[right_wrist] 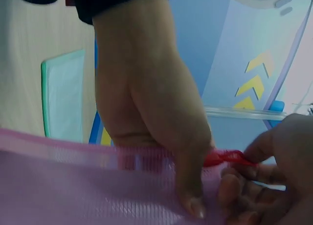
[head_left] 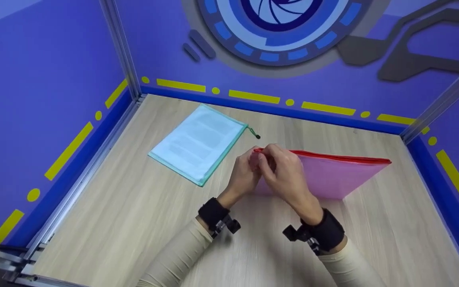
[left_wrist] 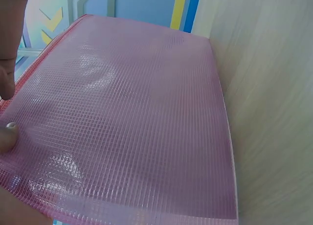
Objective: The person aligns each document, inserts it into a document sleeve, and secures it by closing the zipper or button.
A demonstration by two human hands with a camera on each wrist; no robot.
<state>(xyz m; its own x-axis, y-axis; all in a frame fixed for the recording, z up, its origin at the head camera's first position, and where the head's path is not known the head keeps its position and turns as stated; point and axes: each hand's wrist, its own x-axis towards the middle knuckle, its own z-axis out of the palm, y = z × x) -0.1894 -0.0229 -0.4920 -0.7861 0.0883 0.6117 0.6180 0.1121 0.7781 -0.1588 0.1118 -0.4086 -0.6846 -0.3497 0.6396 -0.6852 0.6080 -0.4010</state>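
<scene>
Two zip pouches lying on the desk, both hands meeting at one corner

The empty mesh pouch [head_left: 341, 175] is sitting at centre right of the frame on the desk [head_left: 134, 215], with the left hand [head_left: 245, 175] and right hand [head_left: 283, 171] touching each other at its upper left corner; the filled pouch [head_left: 199, 143] is lying to the upper left, apart from them, near the back wall [head_left: 333, 75].

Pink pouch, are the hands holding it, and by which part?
Yes. Both hands hold the pink pouch at the left end of its red zipper edge: the left hand grips the corner and the right hand pinches the red zipper pull.
</scene>
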